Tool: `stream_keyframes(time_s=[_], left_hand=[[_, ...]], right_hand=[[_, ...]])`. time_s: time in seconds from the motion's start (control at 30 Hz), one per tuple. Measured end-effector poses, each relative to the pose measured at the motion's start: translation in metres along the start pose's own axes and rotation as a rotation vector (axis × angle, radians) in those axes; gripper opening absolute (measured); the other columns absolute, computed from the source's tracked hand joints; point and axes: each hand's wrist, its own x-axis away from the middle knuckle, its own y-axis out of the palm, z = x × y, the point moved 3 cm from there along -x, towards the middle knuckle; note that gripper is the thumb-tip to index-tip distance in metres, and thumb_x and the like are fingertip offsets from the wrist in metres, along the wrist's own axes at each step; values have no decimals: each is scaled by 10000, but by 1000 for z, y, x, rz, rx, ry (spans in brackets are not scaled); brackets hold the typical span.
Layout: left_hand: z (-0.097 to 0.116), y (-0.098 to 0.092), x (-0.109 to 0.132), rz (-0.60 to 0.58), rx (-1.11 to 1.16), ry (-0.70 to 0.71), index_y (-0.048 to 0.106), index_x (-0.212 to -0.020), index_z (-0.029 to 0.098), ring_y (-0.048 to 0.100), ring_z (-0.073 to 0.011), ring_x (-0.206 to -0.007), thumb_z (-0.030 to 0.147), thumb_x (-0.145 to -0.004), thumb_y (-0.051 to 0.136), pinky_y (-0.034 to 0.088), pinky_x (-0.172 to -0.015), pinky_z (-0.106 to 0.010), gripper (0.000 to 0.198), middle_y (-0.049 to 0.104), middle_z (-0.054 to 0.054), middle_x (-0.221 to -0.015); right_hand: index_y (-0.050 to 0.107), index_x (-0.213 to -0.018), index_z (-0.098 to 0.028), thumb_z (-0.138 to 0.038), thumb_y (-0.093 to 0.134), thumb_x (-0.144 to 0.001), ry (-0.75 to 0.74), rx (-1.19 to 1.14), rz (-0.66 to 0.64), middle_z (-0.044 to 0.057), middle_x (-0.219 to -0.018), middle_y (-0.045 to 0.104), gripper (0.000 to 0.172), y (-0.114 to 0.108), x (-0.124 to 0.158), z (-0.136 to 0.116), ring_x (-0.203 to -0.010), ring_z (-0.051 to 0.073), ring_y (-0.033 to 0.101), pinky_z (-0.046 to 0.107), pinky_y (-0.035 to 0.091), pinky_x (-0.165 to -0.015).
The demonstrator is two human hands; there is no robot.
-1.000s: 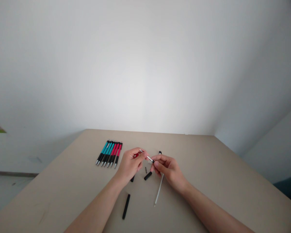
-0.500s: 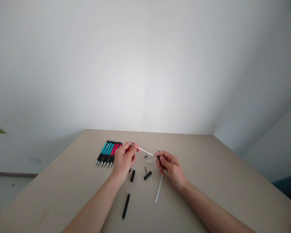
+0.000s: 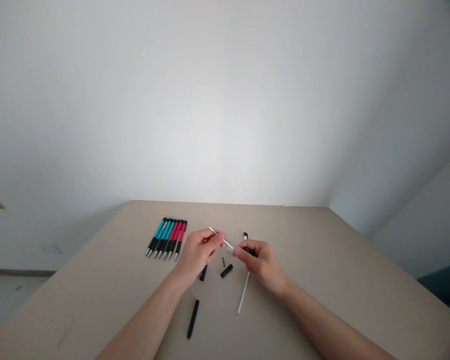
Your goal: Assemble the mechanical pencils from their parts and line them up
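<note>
My left hand (image 3: 197,254) is closed, pinching a thin white tube (image 3: 228,244), like a pen's inner refill, between thumb and forefinger. A red pen part (image 3: 207,239) shows among the same hand's fingers. Opposite it, my right hand (image 3: 263,261) grips a black pen part (image 3: 251,251), mostly covered by the fingers. The tube's lower end meets the right thumb and fingertips; whether it enters the black part I cannot tell. Beneath the right hand lies another white tube (image 3: 242,296), and a black-and-white end (image 3: 245,235) shows beyond the knuckles.
Several teal and red pens (image 3: 167,238) lie in a row at the back left of the table (image 3: 292,240). Between my forearms are a long black tube (image 3: 193,319), short black sleeves (image 3: 227,271) and a small spring-like metal piece (image 3: 223,261). A wall stands behind.
My hands have come closer together, and less of the white tube shows between them. My right fingers have shifted along the black part, and the left hand has moved slightly right.
</note>
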Motion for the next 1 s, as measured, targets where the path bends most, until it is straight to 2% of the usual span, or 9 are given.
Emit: stream_keyframes(time_s=[0.13,0.2,0.33,0.43,0.57,0.8,1.0], left_hand=[[-4,7,2,-155,-40,-77,679,-796,83,307,-32,-383,458,-743,644,160,-377,-184,381,427,49,-475],[-5,9,3,-188,-17,-86,680,-840,78,306,-33,-385,496,-769,607,154,-377,-184,430,422,48,-479],[-4,5,1,-105,34,-47,667,-887,94,326,-25,-377,514,-794,572,160,-371,-185,440,512,17,-569],[-3,2,0,-42,4,-26,661,-834,94,303,-28,-368,481,-788,599,164,-374,-185,395,453,48,-491],[0,4,1,-47,-55,-30,673,-790,85,275,-37,-373,472,-772,616,160,-383,-185,391,336,79,-402],[1,7,2,-52,-41,-35,682,-765,80,281,-38,-371,483,-749,627,146,-387,-190,408,337,71,-402],[-1,5,1,-38,-52,-47,681,-765,84,274,-39,-368,501,-733,632,146,-388,-195,421,336,75,-399]], right_hand=[[618,-658,-140,-508,631,-762,-4,-17,-19,-58,-473,344,383,2,-2,2,-444,68,283,237,185,-430],[628,-678,-135,-523,623,-764,7,-21,-25,-59,-471,349,398,3,-2,4,-437,66,282,236,184,-428],[639,-702,-132,-560,613,-753,32,-16,-21,-62,-461,348,432,3,-2,7,-424,68,296,230,198,-420],[632,-679,-131,-591,605,-742,37,-14,-26,-64,-451,340,465,3,-2,9,-411,66,297,225,202,-408],[653,-706,-122,-622,561,-762,34,-16,-39,-72,-433,307,511,3,-3,10,-387,59,276,220,183,-394],[648,-706,-130,-550,612,-764,67,-83,-70,-72,-422,342,425,4,-4,12,-375,52,267,212,190,-380],[642,-695,-135,-531,651,-730,115,-196,-89,-95,-409,277,397,5,-4,12,-361,47,223,210,190,-364]])
